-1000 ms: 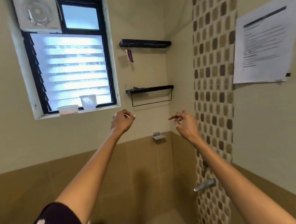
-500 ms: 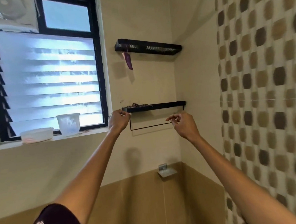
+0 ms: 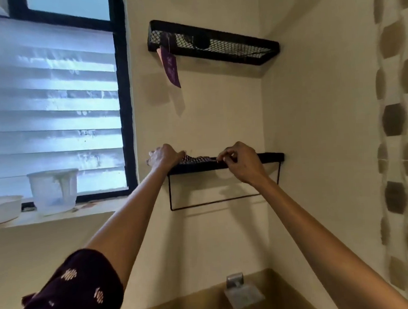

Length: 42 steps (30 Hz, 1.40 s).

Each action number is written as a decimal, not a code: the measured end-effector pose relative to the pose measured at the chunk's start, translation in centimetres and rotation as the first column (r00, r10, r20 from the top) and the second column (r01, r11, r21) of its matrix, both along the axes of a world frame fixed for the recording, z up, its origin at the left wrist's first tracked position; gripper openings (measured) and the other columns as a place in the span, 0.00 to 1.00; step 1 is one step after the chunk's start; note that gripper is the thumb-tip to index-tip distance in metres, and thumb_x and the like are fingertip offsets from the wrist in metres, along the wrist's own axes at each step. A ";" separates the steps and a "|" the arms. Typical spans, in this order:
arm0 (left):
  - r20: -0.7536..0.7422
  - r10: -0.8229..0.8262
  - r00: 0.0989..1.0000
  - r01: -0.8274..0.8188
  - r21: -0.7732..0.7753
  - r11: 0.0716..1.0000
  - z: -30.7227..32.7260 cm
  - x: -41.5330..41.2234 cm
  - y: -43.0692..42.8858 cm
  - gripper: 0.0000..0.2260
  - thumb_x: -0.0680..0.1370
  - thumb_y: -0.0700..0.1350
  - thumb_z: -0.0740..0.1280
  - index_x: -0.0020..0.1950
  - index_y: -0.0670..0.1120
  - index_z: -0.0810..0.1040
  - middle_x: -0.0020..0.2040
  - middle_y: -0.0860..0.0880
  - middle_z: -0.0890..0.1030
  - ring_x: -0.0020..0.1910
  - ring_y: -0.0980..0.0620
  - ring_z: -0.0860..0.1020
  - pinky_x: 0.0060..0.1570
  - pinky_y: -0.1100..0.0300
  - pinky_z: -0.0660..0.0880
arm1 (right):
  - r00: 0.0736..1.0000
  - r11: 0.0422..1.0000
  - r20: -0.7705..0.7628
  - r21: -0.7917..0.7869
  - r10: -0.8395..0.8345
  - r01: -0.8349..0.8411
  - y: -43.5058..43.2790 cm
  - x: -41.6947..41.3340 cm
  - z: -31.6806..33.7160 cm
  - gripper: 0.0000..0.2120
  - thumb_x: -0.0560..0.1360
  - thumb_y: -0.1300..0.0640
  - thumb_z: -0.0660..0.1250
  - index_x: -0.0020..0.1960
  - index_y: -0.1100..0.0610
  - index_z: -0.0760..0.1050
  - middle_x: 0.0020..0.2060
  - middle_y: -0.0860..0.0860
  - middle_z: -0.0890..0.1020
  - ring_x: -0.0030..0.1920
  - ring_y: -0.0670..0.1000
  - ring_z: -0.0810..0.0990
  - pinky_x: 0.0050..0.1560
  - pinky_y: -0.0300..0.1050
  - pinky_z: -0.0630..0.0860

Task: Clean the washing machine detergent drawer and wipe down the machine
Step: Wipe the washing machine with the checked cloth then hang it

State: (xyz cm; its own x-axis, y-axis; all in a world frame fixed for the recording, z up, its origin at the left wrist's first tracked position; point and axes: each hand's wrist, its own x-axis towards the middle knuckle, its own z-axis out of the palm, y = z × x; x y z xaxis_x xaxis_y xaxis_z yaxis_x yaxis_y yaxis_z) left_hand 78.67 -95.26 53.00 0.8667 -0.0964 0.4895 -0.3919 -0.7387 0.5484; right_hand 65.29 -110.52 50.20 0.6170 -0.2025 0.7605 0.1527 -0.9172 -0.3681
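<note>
— Both hands pinch at a checked cloth [image 3: 196, 158]: left hand [image 3: 165, 155] curled on its near end, right hand [image 3: 240, 160] nipping the other edge.
— Why up there?
— It lies on the lower black shelf [image 3: 270, 157], likely fetched for wiping.
— The washing machine?
— Not in view.

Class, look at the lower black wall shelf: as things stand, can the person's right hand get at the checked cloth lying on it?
Probably yes. The right hand is already at the front edge of the lower shelf, beside the checked cloth, with nothing between them. The left hand is at the cloth's other end.
</note>
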 end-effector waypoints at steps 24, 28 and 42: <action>0.347 -0.620 0.704 0.705 -0.442 0.554 1.2 -1.7 1.3 0.11 0.79 0.33 0.58 0.43 0.49 0.68 0.45 0.47 0.76 0.41 0.51 0.74 0.36 0.60 0.72 | 0.947 0.938 0.074 0.131 0.313 -0.320 1.3 8.6 0.4 0.45 0.68 0.49 0.74 0.75 0.42 0.49 0.71 0.56 0.60 0.71 0.58 0.61 0.68 0.60 0.64; 0.429 -0.660 0.617 0.785 -0.387 0.483 0.3 -6.5 5.3 0.11 0.77 0.33 0.61 0.50 0.49 0.73 0.50 0.52 0.80 0.51 0.56 0.78 0.50 0.60 0.77 | 0.934 0.933 -0.028 -0.050 0.356 -0.357 4.6 5.4 0.3 0.47 0.64 0.49 0.76 0.75 0.43 0.53 0.73 0.52 0.57 0.73 0.54 0.57 0.69 0.59 0.58; 0.017 -0.475 0.880 0.472 -0.149 0.869 -12.1 -20.0 21.0 0.04 0.78 0.42 0.62 0.51 0.44 0.75 0.51 0.47 0.78 0.53 0.50 0.75 0.58 0.53 0.71 | 0.649 0.608 -0.139 0.535 0.748 -0.587 18.3 -11.0 -13.9 0.09 0.76 0.58 0.64 0.52 0.53 0.65 0.48 0.47 0.74 0.49 0.37 0.74 0.53 0.33 0.74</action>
State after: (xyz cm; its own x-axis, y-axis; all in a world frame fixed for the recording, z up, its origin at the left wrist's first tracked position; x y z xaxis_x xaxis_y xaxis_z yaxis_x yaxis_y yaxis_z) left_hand 58.63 -74.24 40.94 0.7446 -0.4271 0.5130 -0.6626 -0.3800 0.6454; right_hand 54.33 -92.17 36.30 0.8876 0.1369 0.4397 0.4588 -0.3456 -0.8186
